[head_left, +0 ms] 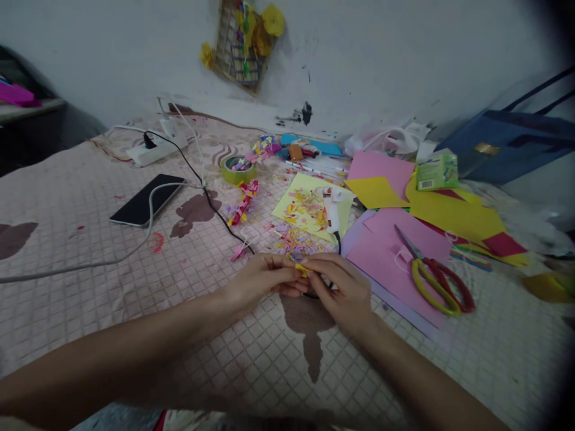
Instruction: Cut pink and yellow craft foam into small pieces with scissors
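Between the fingertips of both hands is a small yellow paper piece (302, 270). My left hand (269, 276) pinches it from the left, and my right hand (342, 286) pinches it from the right, the two hands nearly touching. Just beyond them lie many small pink, purple and yellow paper scraps (303, 240). A white glue gun (332, 209) rests on a pale yellow sheet (284, 206) that is strewn with more scraps. Left of these lies a strip of pink and yellow paper pieces (243, 206).
Scissors (433, 278) with red and yellow handles lie on pink paper (386, 251) at right. A green tape roll (238, 170), a tablet (147, 199), cables and a power strip (157, 149) are at left. A blue bag (516, 143) stands behind.
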A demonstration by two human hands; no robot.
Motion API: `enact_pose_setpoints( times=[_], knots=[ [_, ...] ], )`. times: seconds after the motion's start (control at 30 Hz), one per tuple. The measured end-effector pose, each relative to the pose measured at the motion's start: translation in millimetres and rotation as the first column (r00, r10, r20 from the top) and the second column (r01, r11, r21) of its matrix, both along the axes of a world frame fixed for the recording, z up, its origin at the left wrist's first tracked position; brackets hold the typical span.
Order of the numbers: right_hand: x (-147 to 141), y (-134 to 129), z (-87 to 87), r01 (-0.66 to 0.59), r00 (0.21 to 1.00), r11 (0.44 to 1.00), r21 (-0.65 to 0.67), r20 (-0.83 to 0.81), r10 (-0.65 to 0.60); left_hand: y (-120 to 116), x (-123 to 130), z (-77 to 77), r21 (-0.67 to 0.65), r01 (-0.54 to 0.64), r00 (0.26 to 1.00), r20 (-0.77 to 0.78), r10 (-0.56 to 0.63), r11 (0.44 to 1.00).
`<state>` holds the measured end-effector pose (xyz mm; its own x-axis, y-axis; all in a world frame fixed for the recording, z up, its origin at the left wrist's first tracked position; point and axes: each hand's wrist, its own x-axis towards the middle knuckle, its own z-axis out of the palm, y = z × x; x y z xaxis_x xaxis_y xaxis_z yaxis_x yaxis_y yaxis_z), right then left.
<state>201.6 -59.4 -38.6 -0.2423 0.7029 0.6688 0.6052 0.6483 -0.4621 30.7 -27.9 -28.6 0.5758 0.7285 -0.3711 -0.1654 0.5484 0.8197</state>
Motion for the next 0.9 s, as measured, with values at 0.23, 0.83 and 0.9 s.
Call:
enact_pose_setpoints(
  times=[0.23, 0.83, 0.9],
  knots=[
    [7, -1, -5.3, -0.037, 0.993, 0.999, -0.023, 0.115, 0.04, -1, 0, 1.5, -0.032, -0.039, 0.999, 0.027, 0.04, 0.999],
    [21, 5, 1.1, -0.154, 0.954, 0.987, 0.045, 0.266, 0.137, 5, -2, -2.3, -0.022, -0.071, 0.987, 0.145, 0.074, 0.997],
    [20, 5, 1.5, -0.17, 0.958, 0.985, 0.004, 0.235, 0.164, 5, -1, -1.5, -0.018, -0.074, 0.988, 0.133, 0.076, 0.997]
  ],
)
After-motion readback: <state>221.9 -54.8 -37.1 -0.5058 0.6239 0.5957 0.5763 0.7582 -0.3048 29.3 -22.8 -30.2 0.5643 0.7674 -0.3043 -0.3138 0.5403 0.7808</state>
